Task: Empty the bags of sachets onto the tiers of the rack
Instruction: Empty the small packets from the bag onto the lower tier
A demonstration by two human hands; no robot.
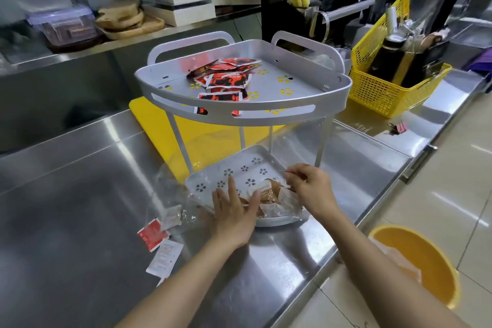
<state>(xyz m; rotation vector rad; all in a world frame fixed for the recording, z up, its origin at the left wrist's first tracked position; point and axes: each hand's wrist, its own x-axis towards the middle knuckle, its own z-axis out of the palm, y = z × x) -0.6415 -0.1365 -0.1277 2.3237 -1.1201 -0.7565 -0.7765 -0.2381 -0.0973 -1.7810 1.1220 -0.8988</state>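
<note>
Both grips at lower tier (239, 168): left grip (234, 210) spread flat on bag (291, 205), right grip (311, 186) pinching its plastic. Lift that end slowly; keep sachets (269, 192) inside rim.

Left hand (234, 212) and right hand (310, 186) on clear bag (288, 201) of brown sachets (271, 190), lower tier (239, 169) of rack (239, 117).

My left hand (234, 212) lies palm down in the lower middle of the frame, fingers straight and spread, pressing flat on the clear bag (277, 201). Just right of it, my right hand (310, 189) curls its fingers and pinches the bag's film. Both bare forearms rise from the bottom edge, converging.
</note>
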